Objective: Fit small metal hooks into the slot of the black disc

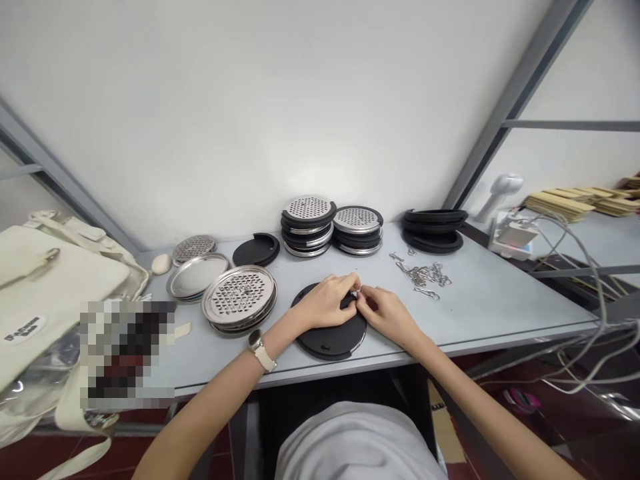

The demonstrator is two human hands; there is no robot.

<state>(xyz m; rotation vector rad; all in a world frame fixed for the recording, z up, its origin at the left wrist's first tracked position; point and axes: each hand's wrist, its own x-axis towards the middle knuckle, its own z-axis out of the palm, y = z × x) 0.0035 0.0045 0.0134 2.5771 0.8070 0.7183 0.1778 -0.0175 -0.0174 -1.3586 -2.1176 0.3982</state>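
A round black plate point(335, 339) lies flat near the front edge of the table. My left hand point(325, 303) rests over its upper part, fingers curled toward the right rim. From the right, my right hand point(387, 313) meets it there, thumb and forefinger pinched together. A small shiny bit shows between the fingertips, too small to name. Left of the plate stands a stack of round metal grater discs point(240, 297). Small metal hooks point(425, 275) lie in a loose pile to the right.
Plain metal discs point(197, 275) and a black ring-edged plate point(256, 249) are at the back left. Stacks of black-rimmed grater discs point(309, 227) stand by the wall, with black rings point(433, 231) to their right. A cream bag point(55, 287) sits left; cables point(595, 287) hang right.
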